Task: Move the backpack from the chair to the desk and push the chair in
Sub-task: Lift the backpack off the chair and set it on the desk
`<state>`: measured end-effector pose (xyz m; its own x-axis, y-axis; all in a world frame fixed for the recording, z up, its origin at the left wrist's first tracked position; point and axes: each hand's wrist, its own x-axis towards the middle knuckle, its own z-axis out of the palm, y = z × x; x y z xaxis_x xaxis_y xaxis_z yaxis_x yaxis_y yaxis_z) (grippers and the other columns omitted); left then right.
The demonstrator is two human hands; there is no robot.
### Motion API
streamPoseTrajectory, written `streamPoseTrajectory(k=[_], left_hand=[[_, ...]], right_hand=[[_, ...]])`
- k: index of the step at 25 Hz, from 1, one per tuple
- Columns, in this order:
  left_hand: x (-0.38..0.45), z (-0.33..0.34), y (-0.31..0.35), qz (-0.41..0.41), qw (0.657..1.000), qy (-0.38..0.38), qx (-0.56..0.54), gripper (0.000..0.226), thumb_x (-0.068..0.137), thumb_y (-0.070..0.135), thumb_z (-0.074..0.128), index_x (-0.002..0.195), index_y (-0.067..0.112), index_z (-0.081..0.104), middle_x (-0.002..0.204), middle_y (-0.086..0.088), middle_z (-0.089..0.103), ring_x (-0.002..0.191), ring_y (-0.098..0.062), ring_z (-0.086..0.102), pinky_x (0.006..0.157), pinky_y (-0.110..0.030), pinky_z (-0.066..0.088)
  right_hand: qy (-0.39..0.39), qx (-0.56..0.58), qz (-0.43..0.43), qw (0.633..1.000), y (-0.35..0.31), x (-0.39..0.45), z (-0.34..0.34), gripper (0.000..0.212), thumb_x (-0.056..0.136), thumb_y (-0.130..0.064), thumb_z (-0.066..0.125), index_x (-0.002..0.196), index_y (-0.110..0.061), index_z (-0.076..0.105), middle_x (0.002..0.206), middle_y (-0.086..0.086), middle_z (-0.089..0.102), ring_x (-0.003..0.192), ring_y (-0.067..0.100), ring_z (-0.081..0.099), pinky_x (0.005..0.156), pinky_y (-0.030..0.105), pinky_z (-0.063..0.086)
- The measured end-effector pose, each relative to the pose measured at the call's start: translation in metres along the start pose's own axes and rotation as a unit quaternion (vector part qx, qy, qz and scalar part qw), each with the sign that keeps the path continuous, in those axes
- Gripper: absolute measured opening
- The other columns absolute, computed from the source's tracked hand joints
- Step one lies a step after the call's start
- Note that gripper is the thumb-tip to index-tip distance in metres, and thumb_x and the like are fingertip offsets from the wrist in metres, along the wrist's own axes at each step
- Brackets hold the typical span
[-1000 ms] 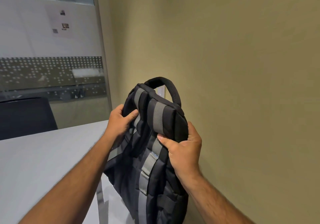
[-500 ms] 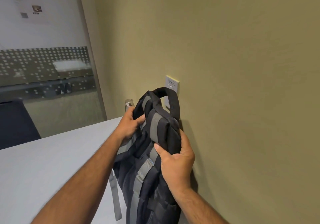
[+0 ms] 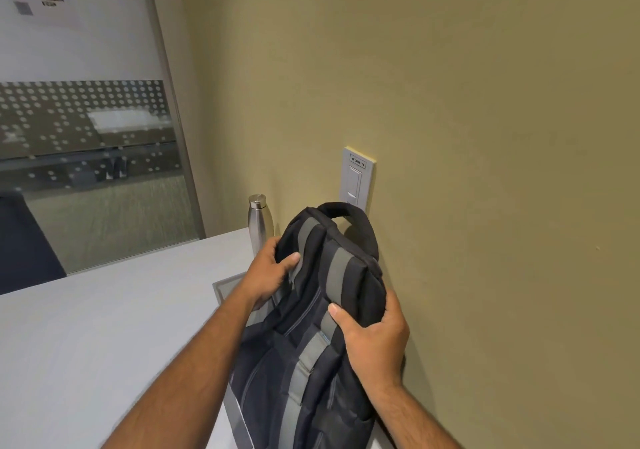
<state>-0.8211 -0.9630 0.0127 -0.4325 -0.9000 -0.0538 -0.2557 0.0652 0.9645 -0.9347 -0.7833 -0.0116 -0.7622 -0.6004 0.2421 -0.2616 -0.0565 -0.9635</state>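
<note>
A black backpack (image 3: pixel 311 351) with grey straps stands upright on the pale grey desk (image 3: pixel 104 327), its back close against the olive wall. My left hand (image 3: pixel 273 272) grips its upper left side near the shoulder strap. My right hand (image 3: pixel 374 337) clasps the upper right edge, thumb across a grey strap. The carry handle arches above the top. The chair it came from is out of view.
A steel water bottle (image 3: pixel 259 223) stands on the desk just behind the backpack. A cable hatch (image 3: pixel 228 289) is set in the desktop beside my left wrist. A wall switch plate (image 3: pixel 356 178) is above the bag. A dark chair back (image 3: pixel 20 244) shows far left by the glass partition.
The backpack has come lower and closer to the wall, now resting on the desk. The view tilted down, revealing the bottle and switch plate. Both hands keep their grip.
</note>
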Motion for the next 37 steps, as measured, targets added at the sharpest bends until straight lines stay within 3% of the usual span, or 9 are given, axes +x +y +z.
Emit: streamPoseTrajectory(k=[3,6,10,15,19,24,28,33,37], left_hand=[[-0.003,0.007,0.003,0.002,1.0,0.013,0.008,0.05,0.103,0.022,0.057,0.149,0.018,0.037,0.153,-0.01,0.048,0.139,-0.034,0.048,0.118,-0.057,0.04],[-0.009,0.007,0.006,0.022,0.998,0.02,0.048,0.057,0.104,0.022,0.055,0.155,0.02,0.03,0.16,-0.009,0.04,0.146,-0.035,0.041,0.119,-0.056,0.036],[-0.026,-0.005,0.007,0.08,0.976,0.051,0.194,0.064,0.104,0.038,0.052,0.159,0.02,0.026,0.167,-0.008,0.032,0.151,-0.032,0.034,0.122,-0.053,0.031],[-0.061,-0.021,0.004,0.13,0.895,0.079,0.42,0.089,0.094,0.075,0.034,0.162,0.02,0.016,0.172,-0.006,0.017,0.159,-0.027,0.013,0.128,-0.057,0.012],[-0.104,-0.023,-0.001,0.128,0.838,0.108,0.519,0.104,0.081,0.086,0.012,0.163,0.023,0.003,0.173,-0.004,0.001,0.16,-0.026,-0.002,0.128,-0.058,0.002],[-0.181,-0.011,-0.014,0.106,0.811,0.138,0.559,0.106,0.077,0.091,0.008,0.162,0.028,-0.001,0.172,-0.003,-0.006,0.159,-0.028,-0.007,0.127,-0.06,-0.004],[-0.263,0.009,-0.03,0.071,0.792,0.15,0.588,0.108,0.074,0.092,0.001,0.162,0.03,-0.004,0.172,-0.002,-0.008,0.159,-0.028,-0.009,0.124,-0.06,-0.009],[-0.365,0.016,-0.043,0.035,0.785,0.159,0.598,0.104,0.078,0.09,0.007,0.161,0.03,-0.008,0.172,-0.002,-0.013,0.158,-0.028,-0.014,0.125,-0.062,-0.008],[-0.433,0.007,-0.05,0.029,0.784,0.16,0.599,0.106,0.075,0.09,0.001,0.16,0.03,-0.01,0.17,-0.001,-0.017,0.157,-0.028,-0.015,0.125,-0.061,-0.009]], right_hand=[[0.002,-0.046,-0.003,0.999,0.0,0.005,-0.01,0.079,0.065,-0.026,0.101,0.133,-0.019,0.06,0.128,-0.003,0.069,0.118,0.02,0.066,0.106,0.049,0.056],[-0.007,-0.075,-0.005,0.997,-0.004,0.005,-0.016,0.098,0.061,-0.034,0.102,0.142,-0.025,0.048,0.142,-0.004,0.059,0.13,0.018,0.057,0.114,0.047,0.049],[-0.014,-0.14,-0.071,0.988,-0.016,0.001,-0.019,0.118,0.067,-0.053,0.095,0.158,-0.024,0.026,0.164,0.001,0.036,0.15,0.018,0.035,0.126,0.045,0.035],[-0.077,-0.343,-0.247,0.903,-0.039,0.005,-0.016,0.117,0.084,-0.081,0.053,0.166,-0.014,0.005,0.176,0.009,-0.002,0.162,0.022,-0.007,0.13,0.044,-0.006],[-0.138,-0.457,-0.277,0.834,-0.046,0.004,-0.025,0.119,0.08,-0.093,0.017,0.164,-0.015,-0.012,0.171,0.008,-0.023,0.159,0.026,-0.021,0.127,0.051,-0.017],[-0.174,-0.498,-0.31,0.791,-0.031,-0.025,-0.067,0.119,0.081,-0.095,0.014,0.165,-0.013,-0.01,0.174,0.012,-0.017,0.159,0.03,-0.02,0.129,0.06,-0.009],[-0.196,-0.492,-0.328,0.782,-0.016,-0.071,-0.111,0.122,0.079,-0.097,0.009,0.166,-0.013,-0.003,0.174,0.013,-0.01,0.162,0.033,-0.009,0.127,0.062,-0.006],[-0.225,-0.503,-0.329,0.767,-0.015,-0.131,-0.154,0.124,0.077,-0.098,0.007,0.166,-0.012,-0.002,0.176,0.014,-0.006,0.162,0.034,-0.007,0.125,0.06,-0.01],[-0.237,-0.501,-0.324,0.767,-0.018,-0.189,-0.18,0.124,0.077,-0.097,0.009,0.166,-0.013,-0.003,0.176,0.014,-0.006,0.162,0.034,-0.008,0.124,0.061,-0.01]])
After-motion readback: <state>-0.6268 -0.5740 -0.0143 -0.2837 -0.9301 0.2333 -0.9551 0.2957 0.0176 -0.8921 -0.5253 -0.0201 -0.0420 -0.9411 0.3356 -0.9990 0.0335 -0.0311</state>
